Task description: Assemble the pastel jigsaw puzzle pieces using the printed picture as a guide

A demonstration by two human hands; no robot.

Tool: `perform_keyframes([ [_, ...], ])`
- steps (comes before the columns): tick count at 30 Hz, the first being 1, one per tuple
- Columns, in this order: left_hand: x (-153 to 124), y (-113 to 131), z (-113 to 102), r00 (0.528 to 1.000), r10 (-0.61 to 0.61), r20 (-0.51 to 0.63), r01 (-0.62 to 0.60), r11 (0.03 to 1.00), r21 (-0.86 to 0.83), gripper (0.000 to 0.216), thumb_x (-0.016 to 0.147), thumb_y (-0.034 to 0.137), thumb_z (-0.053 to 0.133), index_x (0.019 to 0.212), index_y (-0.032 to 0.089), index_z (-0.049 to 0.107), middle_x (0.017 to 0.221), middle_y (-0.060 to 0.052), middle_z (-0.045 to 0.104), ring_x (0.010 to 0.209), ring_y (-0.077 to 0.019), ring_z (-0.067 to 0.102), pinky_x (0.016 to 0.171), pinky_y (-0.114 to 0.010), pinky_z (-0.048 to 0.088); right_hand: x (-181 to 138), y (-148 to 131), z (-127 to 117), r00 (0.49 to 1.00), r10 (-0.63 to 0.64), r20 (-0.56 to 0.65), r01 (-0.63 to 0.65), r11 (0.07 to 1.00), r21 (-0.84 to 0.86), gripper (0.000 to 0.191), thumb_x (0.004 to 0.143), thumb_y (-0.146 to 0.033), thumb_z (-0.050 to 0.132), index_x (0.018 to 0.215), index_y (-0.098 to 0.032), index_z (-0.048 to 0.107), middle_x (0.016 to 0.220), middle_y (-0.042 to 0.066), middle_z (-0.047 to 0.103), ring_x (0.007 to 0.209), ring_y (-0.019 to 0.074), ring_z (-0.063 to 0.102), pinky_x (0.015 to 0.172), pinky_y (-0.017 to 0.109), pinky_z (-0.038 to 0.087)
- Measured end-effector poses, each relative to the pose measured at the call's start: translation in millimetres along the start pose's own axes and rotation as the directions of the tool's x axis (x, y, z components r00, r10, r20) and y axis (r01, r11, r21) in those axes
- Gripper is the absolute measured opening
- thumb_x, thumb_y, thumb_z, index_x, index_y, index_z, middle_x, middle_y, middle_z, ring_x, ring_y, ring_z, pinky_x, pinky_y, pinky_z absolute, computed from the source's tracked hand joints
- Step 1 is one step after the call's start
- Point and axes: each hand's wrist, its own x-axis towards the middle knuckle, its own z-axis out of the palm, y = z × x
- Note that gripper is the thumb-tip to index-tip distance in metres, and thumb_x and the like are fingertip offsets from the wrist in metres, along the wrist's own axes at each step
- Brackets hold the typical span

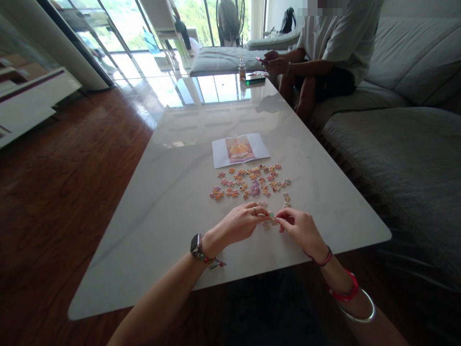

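Jigsaw pieces (255, 188), small, flat, orange, pink and purple, look mostly unjoined to me on the glossy white marbled bench (158, 211). My left hand (242, 222) and right hand (301, 229), fingertips pinched, hold a pale-green piece (271, 215) between them; whether it's joined, my feed doesn't show.

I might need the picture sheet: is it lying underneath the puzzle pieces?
No, the picture sheet lies uncovered on the table, beyond the puzzle pieces.

Living room, domestic: marble-patterned coffee table (173, 192); right of table, grey cushioned sofa (382, 134); beyond table, upholstered bench seat (212, 60), tall windows (196, 17); left of table, reddish-brown floor (68, 192).
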Motion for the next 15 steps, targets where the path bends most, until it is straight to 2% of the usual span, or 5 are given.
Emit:
perform_keyframes([
  [6, 0.3, -0.3, -0.7, 1.0, 0.001, 0.005, 0.0, 1.0, -0.005, 0.038, 0.077, 0.004, 0.037, 0.107, 0.022, 0.053, 0.11, -0.002, 0.056, 0.099, -0.0131, 0.049, 0.088, -0.029, 0.042, 5.0, -1.1, -2.5, 0.998, -0.067, 0.003, 0.066, 0.986, -0.156, 0.013, 0.071, -0.023, 0.052, 0.072, -0.02, 0.064, 0.068, 0.001, 0.066, 0.062, 0.0142, 0.059, 0.059, 0.025, 0.043],
  [12, -0.2, -0.1, -0.6, 1.0, -0.006, 0.008, 0.006, 1.0, -0.004, 0.037, 0.078, 0.004, 0.036, 0.105, 0.02, 0.053, 0.11, -0.003, 0.056, 0.099, -0.0136, 0.049, 0.087, -0.029, 0.042, 4.7, 5.6, -11.5, 0.994, -0.108, 0.033, 0.111, 0.99, -0.092, 0.019, 0.074, -0.022, 0.048, 0.083, -0.018, 0.064, 0.076, 0.003, 0.065, 0.064, 0.0126, 0.057, 0.06, 0.023, 0.043],
  [15, -0.4, -0.1, -0.2, 1.0, -0.002, 0.0, 0.002, 1.0, -0.006, 0.035, 0.079, 0.005, 0.035, 0.104, 0.02, 0.054, 0.11, -0.003, 0.056, 0.099, -0.0134, 0.049, 0.087, -0.029, 0.042, 4.3, 14.3, -24.3, 0.996, -0.083, 0.016, 0.084, 0.995, -0.053, 0.023, 0.077, -0.023, 0.044, 0.087, -0.016, 0.062, 0.078, 0.004, 0.064, 0.059, 0.011, 0.056, 0.055, 0.022, 0.043],
])
